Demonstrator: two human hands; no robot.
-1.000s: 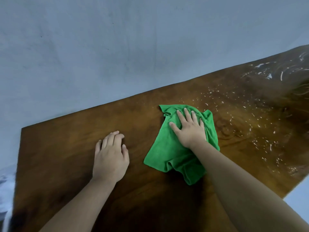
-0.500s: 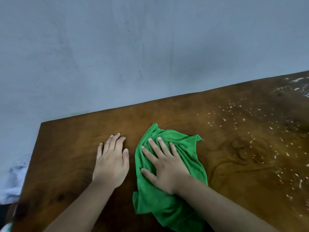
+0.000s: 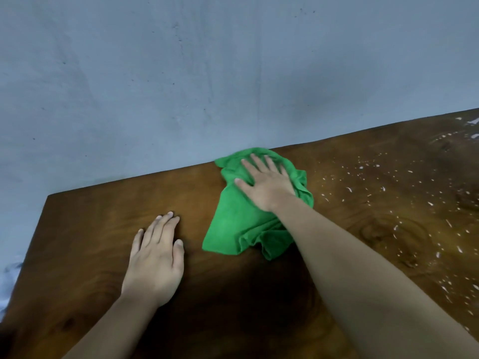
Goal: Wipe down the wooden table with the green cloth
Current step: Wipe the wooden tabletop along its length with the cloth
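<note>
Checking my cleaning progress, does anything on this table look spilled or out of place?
Yes. White flecks and smears are scattered over the right part of the wooden table, beyond the green cloth. The left part looks clean.

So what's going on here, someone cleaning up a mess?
Yes. A person is wiping a wooden table with a green cloth. The right hand presses flat on the cloth near the table's far edge, by the wall. The left hand rests flat on the bare wood. White specks cover the right part of the table, not yet wiped.
</note>
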